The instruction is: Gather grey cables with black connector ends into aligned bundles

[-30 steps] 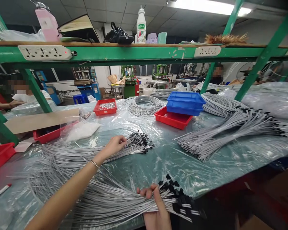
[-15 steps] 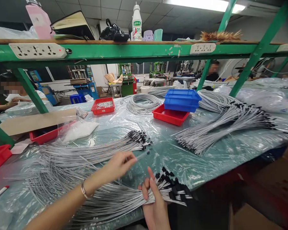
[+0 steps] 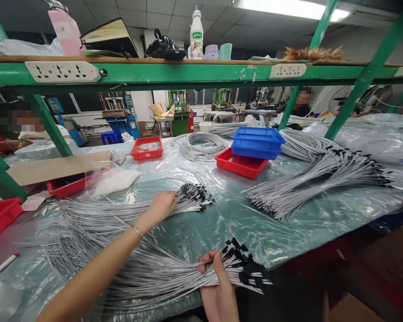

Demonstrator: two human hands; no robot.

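Near cable bundle (image 3: 161, 279) runs left to right on the table (image 3: 231, 223), our right hand's (image 3: 220, 288) grip closed around it, left hand (image 3: 163, 205) at the far bundle (image 3: 117, 214), pinch unclear; likely light, springy, slippery, so we'd hold behind the black tips (image 3: 250, 268).

1 open notebook (image 3: 111, 39) rests between 1 pink bottle (image 3: 66, 33) and 1 white bottle (image 3: 196, 38) on the shelf (image 3: 188, 73).

Red "AD" lettering showed on a bottle.
The white bottle (image 3: 196, 44) stood near the middle of the green shelf (image 3: 174, 74); characters on its green band (image 3: 197, 35) were too small to read, as was the pale label (image 3: 147, 155) on the far left red tray (image 3: 139, 155).
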